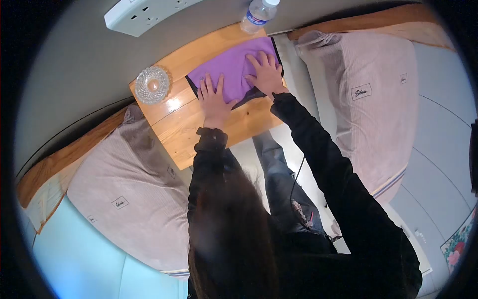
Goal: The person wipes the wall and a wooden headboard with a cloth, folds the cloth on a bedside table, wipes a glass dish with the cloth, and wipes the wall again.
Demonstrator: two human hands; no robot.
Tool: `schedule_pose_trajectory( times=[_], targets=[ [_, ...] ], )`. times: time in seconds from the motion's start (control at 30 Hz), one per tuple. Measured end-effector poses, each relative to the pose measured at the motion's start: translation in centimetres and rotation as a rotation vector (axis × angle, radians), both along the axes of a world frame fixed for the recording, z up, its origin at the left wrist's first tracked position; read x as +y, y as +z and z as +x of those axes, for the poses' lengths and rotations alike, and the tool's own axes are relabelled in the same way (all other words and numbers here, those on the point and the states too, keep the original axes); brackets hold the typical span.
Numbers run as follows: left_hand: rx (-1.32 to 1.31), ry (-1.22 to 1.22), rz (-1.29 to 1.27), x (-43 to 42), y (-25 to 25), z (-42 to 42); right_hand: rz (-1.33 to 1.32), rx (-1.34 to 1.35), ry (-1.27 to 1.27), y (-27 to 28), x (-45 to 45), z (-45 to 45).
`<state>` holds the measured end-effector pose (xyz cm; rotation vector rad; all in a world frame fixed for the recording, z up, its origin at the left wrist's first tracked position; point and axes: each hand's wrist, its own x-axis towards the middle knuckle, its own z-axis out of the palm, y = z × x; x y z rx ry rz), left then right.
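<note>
A purple cloth with dark edging (pixel 232 62) lies spread over a small wooden table (pixel 174 127). My left hand (pixel 214 102) rests near the cloth's left side, fingers spread and laid flat on it. On the cloth's right part lies my right hand (pixel 266 74), its fingers also apart and pressing down. Between the hands the cloth shows a few creases, and its near edge looks dark and slightly bunched. Neither hand grips anything.
A glass ashtray (pixel 152 85) sits at the table's left corner. A capped plastic bottle (pixel 258 17) stands at the far right corner. Chairs with pinkish covers flank the table, one left (pixel 132 194), one right (pixel 373 99). A power strip (pixel 149 12) is on the wall.
</note>
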<state>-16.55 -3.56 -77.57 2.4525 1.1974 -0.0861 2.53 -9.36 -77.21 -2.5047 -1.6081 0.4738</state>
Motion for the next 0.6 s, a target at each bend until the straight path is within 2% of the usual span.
schedule_pose_trajectory(
  times=[0.07,0.2,0.37,0.5,0.6],
  targets=[
    [0.024,0.002,-0.008,-0.7,0.2,-0.2,-0.008,0.023,-0.032,0.6,-0.3,-0.3],
    [0.016,-0.015,-0.049,-4.8,0.9,-2.7,0.010,0.053,-0.082,1.1,-7.1,-5.1],
    [0.052,0.063,-0.151,-11.2,2.0,-7.1,-0.031,0.114,0.088,0.6,-14.0,-11.3],
    [-0.012,0.103,-0.121,-10.4,1.8,-7.8,-0.024,0.156,0.073,0.7,-12.0,-11.6],
    [-0.044,0.103,-0.051,-6.9,1.0,-6.9,0.047,0.123,0.107,0.1,-7.8,-10.0]
  ],
)
